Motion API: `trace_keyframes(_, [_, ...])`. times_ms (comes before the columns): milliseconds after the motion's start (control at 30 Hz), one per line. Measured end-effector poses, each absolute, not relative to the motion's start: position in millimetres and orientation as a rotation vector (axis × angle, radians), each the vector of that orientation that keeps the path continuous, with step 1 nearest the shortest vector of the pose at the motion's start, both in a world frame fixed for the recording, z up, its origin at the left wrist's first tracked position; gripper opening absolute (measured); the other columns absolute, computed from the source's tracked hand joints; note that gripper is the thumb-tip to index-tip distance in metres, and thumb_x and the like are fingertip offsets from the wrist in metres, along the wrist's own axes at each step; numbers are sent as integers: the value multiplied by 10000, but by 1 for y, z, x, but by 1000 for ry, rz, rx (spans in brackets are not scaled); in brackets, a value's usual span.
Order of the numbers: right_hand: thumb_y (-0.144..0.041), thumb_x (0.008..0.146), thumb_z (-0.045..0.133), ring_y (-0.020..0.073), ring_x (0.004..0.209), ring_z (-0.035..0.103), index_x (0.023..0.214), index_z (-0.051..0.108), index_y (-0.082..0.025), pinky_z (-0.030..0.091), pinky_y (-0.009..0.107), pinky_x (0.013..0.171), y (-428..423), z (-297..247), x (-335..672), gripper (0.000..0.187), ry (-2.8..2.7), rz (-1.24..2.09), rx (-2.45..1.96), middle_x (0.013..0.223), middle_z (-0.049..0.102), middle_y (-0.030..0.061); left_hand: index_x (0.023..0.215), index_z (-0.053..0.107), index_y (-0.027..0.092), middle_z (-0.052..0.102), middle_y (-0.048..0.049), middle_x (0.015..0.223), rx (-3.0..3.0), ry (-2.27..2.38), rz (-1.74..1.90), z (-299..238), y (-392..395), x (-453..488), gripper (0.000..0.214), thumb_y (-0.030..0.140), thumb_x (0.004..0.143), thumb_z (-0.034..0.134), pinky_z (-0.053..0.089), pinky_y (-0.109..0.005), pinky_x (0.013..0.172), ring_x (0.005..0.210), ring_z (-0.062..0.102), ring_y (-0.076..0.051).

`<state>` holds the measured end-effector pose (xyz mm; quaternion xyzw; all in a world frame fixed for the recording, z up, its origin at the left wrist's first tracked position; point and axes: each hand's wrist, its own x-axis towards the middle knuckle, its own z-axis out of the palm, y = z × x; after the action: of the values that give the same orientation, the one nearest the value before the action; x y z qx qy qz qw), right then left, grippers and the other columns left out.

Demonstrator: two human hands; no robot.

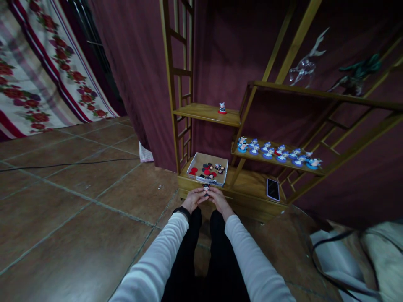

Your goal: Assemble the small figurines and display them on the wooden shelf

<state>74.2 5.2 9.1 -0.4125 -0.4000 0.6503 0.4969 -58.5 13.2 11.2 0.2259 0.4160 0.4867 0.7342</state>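
Observation:
A small dark-haired figurine (206, 187) is pinched between the fingertips of both hands, just in front of the shelf. My left hand (195, 199) grips it from the left, with a black band on that wrist. From the other side, my right hand (218, 199) closes on it too. Right beyond the fingers, a shallow white box (201, 157) rests on the lowest shelf, holding red discs (194, 171), dark discs and several more small figurines (219, 168). The fingers hide the lower part of the held figurine.
One figurine on a red base (222, 108) stands on the upper left shelf. Several blue-based figurines (267, 150) line the middle shelf. A phone (273, 189) lies on the lowest shelf. Glass (304, 69) and green (359, 75) ornaments stand higher up. A cable (78, 163) crosses the floor.

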Motion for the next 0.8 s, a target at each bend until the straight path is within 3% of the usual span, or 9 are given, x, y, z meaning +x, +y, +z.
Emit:
trace_keyframes(333, [-267, 579, 665, 179, 860, 615, 935, 620, -230, 472, 321, 761, 1, 10, 73, 361, -952, 1564, -958, 958, 662, 22, 865, 616, 94, 670, -67, 728, 445, 900, 1101, 14, 11, -62, 176, 16, 708, 616, 560, -292, 661, 586, 641, -122])
trace_keyframes(800, [-214, 547, 629, 169, 800, 596, 892, 598, -197, 450, 250, 654, 8, 1, 65, 347, -985, 1440, -1049, 873, 667, 12, 791, 583, 104, 660, -59, 712, 474, 893, 1078, 11, 12, -61, 163, 8, 672, 639, 558, -316, 633, 593, 647, -144])
